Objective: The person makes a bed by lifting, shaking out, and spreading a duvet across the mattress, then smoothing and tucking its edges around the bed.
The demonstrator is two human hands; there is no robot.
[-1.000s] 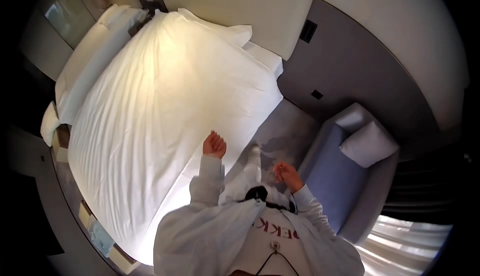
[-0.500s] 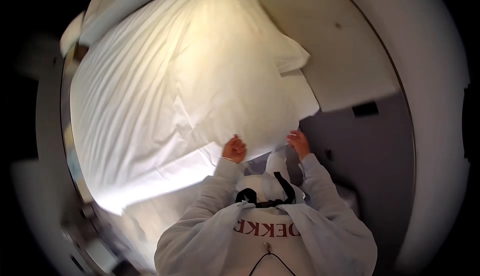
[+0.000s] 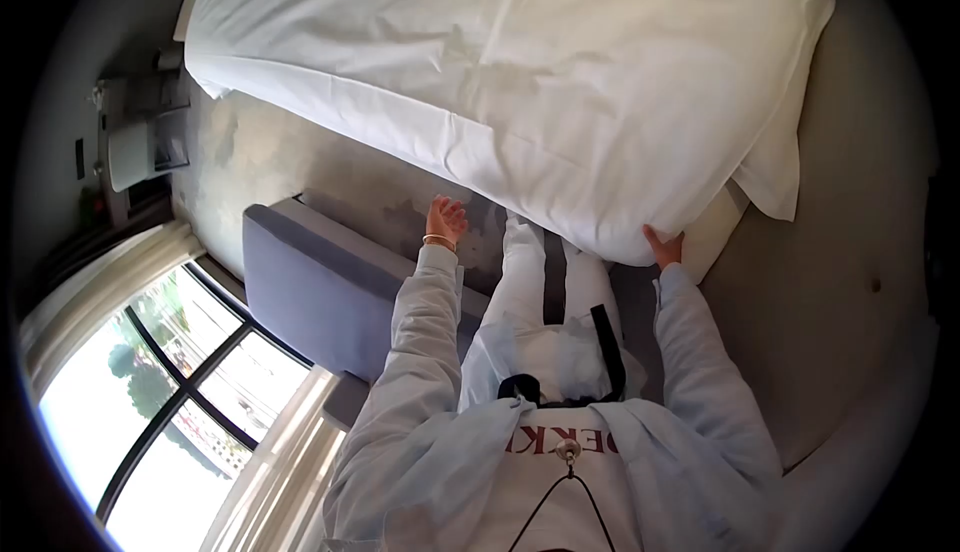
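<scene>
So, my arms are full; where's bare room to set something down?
Bare floor lies between the bedding and the blue-grey sofa, left of the left hand. It's crowded at the right hand, beside bedding and the person's legs.

Blue-grey sofa [image 3: 318,287] on mottled carpet [image 3: 265,152], nr dk-framed window [image 3: 188,389]; lt curtains [image 3: 262,482] both sides, greenery [image 3: 146,384] outside.

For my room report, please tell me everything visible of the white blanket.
The white blanket looks like soft cloth, creased, with a smoother band along part of its near edge. It lies spread over the bed, its far side out of view. The right hand appears to touch its near right edge.
</scene>
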